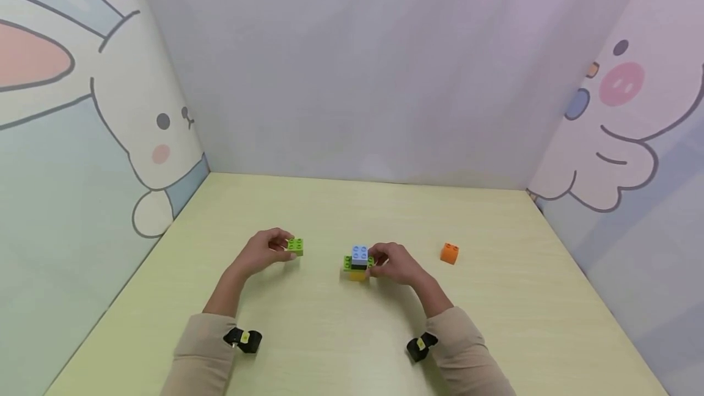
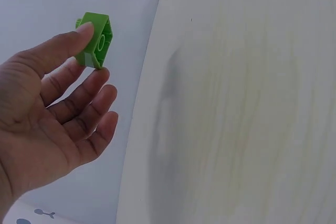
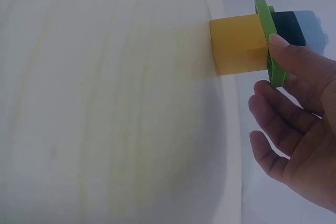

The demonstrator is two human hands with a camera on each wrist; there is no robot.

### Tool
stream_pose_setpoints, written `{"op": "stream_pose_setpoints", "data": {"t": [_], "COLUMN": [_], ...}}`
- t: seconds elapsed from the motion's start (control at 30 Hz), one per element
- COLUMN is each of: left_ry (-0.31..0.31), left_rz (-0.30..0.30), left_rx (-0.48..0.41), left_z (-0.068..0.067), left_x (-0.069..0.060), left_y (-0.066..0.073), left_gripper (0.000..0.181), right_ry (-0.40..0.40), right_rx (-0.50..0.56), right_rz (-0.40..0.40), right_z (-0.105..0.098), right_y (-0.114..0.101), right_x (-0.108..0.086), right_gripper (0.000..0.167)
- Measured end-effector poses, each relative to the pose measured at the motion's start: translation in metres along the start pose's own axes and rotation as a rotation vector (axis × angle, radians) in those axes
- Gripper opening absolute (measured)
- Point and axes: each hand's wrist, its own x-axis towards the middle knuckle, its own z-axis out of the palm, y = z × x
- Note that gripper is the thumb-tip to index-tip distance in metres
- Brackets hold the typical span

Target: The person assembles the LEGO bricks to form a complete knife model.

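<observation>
My left hand (image 1: pixel 265 252) pinches a green brick (image 1: pixel 295 246) by its edge, held above the table; in the left wrist view the thumb lies on the green brick (image 2: pixel 95 40) and its hollow underside faces right. My right hand (image 1: pixel 397 263) grips a stack at its thin green plate (image 3: pixel 269 43). That stack has a yellow block (image 3: pixel 239 44) at the bottom, the green plate over it, then a black piece (image 3: pixel 289 28), and a light blue brick (image 1: pixel 360 255) on top. Whether the stack touches the table is hard to tell.
An orange brick (image 1: pixel 449 253) lies on the table (image 1: pixel 308 335) to the right of my right hand. Pale curtain-like walls with cartoon animals stand along the back and both sides of the table.
</observation>
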Motion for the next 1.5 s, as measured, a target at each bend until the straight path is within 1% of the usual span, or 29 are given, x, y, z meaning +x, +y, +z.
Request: {"op": "stream_pose_setpoints", "data": {"t": [0.1, 0.33, 0.5, 0.7, 0.97, 1.23, 1.43, 1.5], "left_ry": [0.0, 0.002, -0.003, -0.028, -0.052, -0.078, -0.076, -0.073], "left_rz": [0.01, 0.081, 0.103, 0.094, 0.159, 0.167, 0.162, 0.169], "left_rx": [-0.011, -0.033, -0.056, -0.079, -0.059, -0.057, -0.077, -0.084], "left_z": [0.006, 0.018, 0.027, 0.036, 0.047, 0.053, 0.059, 0.061], "left_x": [0.0, 0.003, 0.005, 0.007, 0.011, 0.018, 0.02, 0.02], "left_y": [0.004, 0.013, 0.024, 0.039, 0.054, 0.061, 0.065, 0.067], "left_gripper": [0.037, 0.037, 0.037, 0.036, 0.035, 0.034, 0.034, 0.034], "right_ry": [-0.004, 0.002, 0.005, 0.008, 0.007, -0.004, -0.016, -0.017], "right_rx": [-0.007, -0.03, -0.04, -0.047, -0.039, -0.04, -0.026, -0.016], "right_rz": [-0.003, -0.033, -0.052, -0.049, -0.043, -0.06, -0.065, -0.068], "right_z": [0.0, -0.001, -0.003, -0.003, -0.002, -0.002, -0.001, -0.001], "right_y": [0.0, 0.002, 0.003, 0.004, 0.005, 0.007, 0.009, 0.01], "right_x": [0.0, 0.001, 0.002, 0.003, 0.004, 0.006, 0.007, 0.007], "right_gripper": [0.032, 0.03, 0.03, 0.032, 0.033, 0.033, 0.033, 0.033]}}
